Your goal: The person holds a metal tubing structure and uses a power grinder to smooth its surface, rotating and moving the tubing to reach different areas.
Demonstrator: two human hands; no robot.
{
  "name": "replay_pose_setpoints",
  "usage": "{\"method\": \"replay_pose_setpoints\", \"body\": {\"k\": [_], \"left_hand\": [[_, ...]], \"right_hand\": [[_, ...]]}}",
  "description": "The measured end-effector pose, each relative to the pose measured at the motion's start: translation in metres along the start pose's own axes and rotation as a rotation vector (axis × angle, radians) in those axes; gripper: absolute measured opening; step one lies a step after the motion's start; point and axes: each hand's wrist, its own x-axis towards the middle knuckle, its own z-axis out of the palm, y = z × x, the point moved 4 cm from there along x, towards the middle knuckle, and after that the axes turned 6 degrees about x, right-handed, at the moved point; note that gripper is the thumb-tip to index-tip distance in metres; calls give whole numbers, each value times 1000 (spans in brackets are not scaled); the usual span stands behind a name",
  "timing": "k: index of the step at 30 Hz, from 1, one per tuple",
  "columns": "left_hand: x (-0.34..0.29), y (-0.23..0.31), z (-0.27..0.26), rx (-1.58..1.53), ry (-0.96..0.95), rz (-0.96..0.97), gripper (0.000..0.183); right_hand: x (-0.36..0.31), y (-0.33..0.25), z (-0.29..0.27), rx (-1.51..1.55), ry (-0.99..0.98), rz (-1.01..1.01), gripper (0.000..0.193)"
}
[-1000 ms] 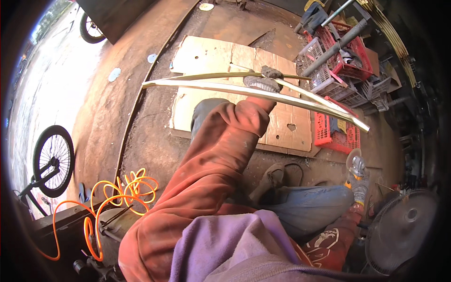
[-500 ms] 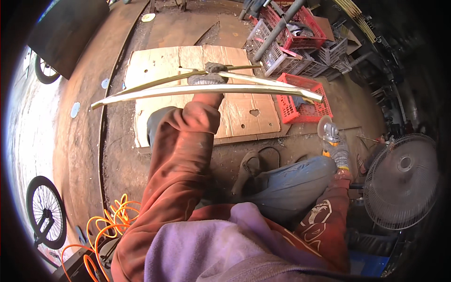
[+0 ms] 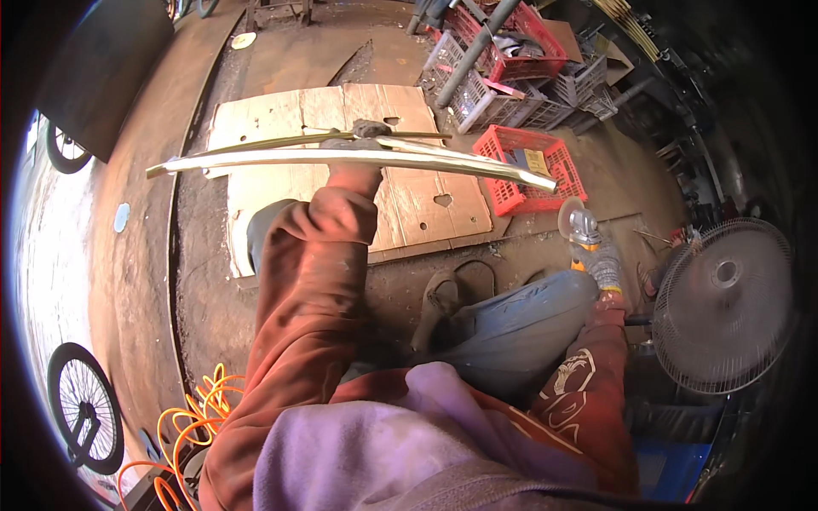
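Got metal bars (image 3: 256, 159) clamped in left hand (image 3: 370, 130) over cardboard (image 3: 405, 200), grinder (image 3: 582, 228) gripped in right hand (image 3: 605, 267) off its near-right corner. Not touching yet; can't tell done from left, tbh.

We're looking down through the head-worn left fisheye, just above the person's torso (image 3: 366, 434). We're facing the floor (image 3: 136, 272) ahead, edges bowing toward the rim.

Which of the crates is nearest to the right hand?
The red crate beside the cardboard sheet; the other crates are piled together, farther from the right hand.
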Motion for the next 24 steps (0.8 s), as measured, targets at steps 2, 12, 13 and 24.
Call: {"method": "replay_pose_setpoints", "body": {"k": [2,12,13,24], "left_hand": [[2,13,9,1815,126,314,31],[1,49,20,2277,493,789,41],[1,53,32,2352,511,905,44],[-22,66,8,2366,816,1067,42]], "right_hand": [[1,2,0,-23,8,-15,75],[3,-15,-40,151,225,-529,72],[-12,-47,-52,101,292,-726,74],[-140,-275,-61,-75,-170,-1055,71]]}}
